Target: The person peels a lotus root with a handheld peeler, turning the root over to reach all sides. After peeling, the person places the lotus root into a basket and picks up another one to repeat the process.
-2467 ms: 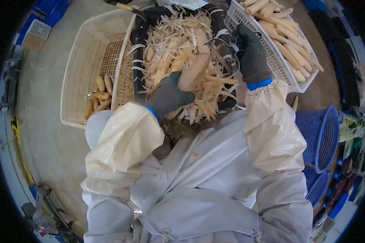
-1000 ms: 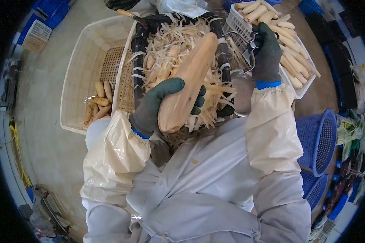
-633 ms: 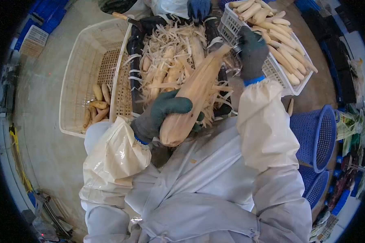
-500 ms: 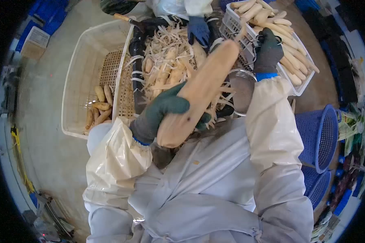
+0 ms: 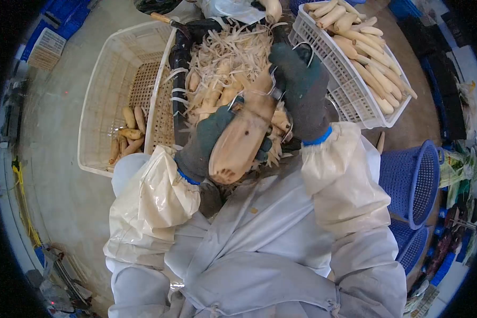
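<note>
A long pale root (image 5: 244, 139) is being held tilted over a dark tub (image 5: 181, 58) that is heaped with pale peelings (image 5: 233, 50), its blunt cut end pointing back toward the person. The left hand (image 5: 209, 139), gloved, is being wrapped round the root's lower half, fingers curled shut on it. The right hand (image 5: 300, 93), also gloved, is being closed round a wire-framed peeler (image 5: 274, 87), which is being pressed against the upper part of the root. A slip is judged possible here: the wet-looking root could be twisted out of the left grip, or the blade could be run toward the left fingers lying just below it. A white crate (image 5: 355, 100) of peeled roots is standing to the right, a white basket (image 5: 98, 106) holding a few unpeeled pieces to the left, and blue baskets (image 5: 416, 180) further right.
</note>
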A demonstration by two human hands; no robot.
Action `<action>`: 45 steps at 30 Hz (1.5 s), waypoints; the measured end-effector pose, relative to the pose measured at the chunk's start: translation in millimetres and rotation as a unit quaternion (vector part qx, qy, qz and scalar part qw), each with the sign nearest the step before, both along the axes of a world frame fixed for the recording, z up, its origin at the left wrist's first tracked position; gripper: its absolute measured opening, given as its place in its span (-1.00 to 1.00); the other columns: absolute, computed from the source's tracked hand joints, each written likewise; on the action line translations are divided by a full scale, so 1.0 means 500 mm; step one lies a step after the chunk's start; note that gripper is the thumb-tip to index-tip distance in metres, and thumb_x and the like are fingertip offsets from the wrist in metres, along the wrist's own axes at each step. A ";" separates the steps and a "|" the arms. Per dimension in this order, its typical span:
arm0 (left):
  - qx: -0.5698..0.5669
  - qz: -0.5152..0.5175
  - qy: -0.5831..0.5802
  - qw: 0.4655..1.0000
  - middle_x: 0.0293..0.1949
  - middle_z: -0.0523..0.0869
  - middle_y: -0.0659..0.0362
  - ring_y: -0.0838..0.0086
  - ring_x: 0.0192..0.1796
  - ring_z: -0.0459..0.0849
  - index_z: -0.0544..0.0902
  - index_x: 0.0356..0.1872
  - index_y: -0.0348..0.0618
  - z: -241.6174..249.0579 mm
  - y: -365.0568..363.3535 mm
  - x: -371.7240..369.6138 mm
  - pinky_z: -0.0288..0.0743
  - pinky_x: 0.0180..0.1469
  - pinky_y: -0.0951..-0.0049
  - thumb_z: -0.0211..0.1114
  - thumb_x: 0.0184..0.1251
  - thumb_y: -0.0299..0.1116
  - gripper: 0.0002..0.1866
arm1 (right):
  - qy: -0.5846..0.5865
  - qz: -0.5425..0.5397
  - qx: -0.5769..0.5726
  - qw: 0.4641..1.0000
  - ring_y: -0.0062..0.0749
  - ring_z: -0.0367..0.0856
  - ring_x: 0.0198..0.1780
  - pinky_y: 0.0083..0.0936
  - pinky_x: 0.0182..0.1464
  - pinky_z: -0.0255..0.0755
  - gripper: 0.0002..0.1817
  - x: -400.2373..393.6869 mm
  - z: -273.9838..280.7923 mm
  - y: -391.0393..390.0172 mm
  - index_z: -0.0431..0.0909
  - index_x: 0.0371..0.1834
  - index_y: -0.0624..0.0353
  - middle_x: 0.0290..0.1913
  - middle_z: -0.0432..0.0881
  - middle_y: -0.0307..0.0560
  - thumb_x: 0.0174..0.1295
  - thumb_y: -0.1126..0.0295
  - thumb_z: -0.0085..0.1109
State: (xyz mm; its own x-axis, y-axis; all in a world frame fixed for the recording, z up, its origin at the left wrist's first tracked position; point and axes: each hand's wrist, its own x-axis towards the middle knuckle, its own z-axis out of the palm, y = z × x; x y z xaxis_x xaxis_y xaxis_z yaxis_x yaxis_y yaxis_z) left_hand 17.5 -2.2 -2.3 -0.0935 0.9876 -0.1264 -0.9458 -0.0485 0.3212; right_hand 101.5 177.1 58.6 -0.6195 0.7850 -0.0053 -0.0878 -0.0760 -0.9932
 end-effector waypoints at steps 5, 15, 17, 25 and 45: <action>-0.108 -0.023 0.194 0.975 0.00 0.67 0.06 0.39 0.04 0.66 0.49 0.20 -0.23 0.101 -0.032 0.052 0.52 0.13 0.42 0.09 0.46 -0.22 -0.60 | 0.025 -0.189 0.221 0.956 -0.37 0.53 -0.40 -0.35 -0.35 0.42 -0.84 0.015 -0.073 0.208 0.61 -0.46 0.06 -0.50 0.54 -0.10 0.07 0.24 0.33; 0.017 -0.011 0.001 1.000 0.06 0.61 -0.05 0.19 0.03 0.66 0.36 0.29 -0.26 0.074 -0.008 -0.012 0.59 0.07 0.25 0.02 0.49 -0.11 -0.49 | 0.022 -0.187 0.185 0.965 -0.64 0.51 -0.41 -0.69 -0.41 0.40 -0.76 0.043 0.011 0.177 0.64 -0.11 0.22 -0.33 0.62 -0.19 0.35 0.32 0.06; 0.060 0.010 0.105 0.993 0.18 0.54 -0.10 0.15 0.15 0.60 0.27 0.37 -0.28 0.067 -0.014 -0.014 0.51 0.22 0.17 0.02 0.51 -0.33 -0.52 | -0.017 -0.179 0.369 0.912 -0.63 0.53 -0.38 -0.67 -0.39 0.42 -0.78 0.039 -0.007 0.180 0.61 -0.06 0.22 -0.30 0.63 -0.19 0.35 0.38 0.05; -0.079 0.024 0.052 0.995 -0.09 0.69 0.03 0.27 -0.12 0.71 0.51 0.15 -0.23 0.094 0.016 0.010 0.66 -0.11 0.31 0.12 0.44 -0.02 -0.50 | 0.028 0.037 0.178 0.983 -0.54 0.59 -0.32 -0.53 -0.36 0.44 -0.79 0.023 0.025 -0.001 0.57 -0.05 0.20 -0.32 0.63 -0.22 0.26 0.48 0.13; -0.058 0.105 0.062 0.991 -0.04 0.66 -0.09 0.18 -0.04 0.69 0.48 0.11 -0.38 0.084 0.019 -0.013 0.57 0.13 0.25 0.12 0.42 0.02 -0.42 | 0.013 -0.078 0.290 0.954 -0.60 0.48 -0.45 -0.63 -0.44 0.34 -0.86 0.026 -0.001 0.142 0.62 -0.22 0.17 -0.41 0.55 -0.25 0.31 0.43 0.06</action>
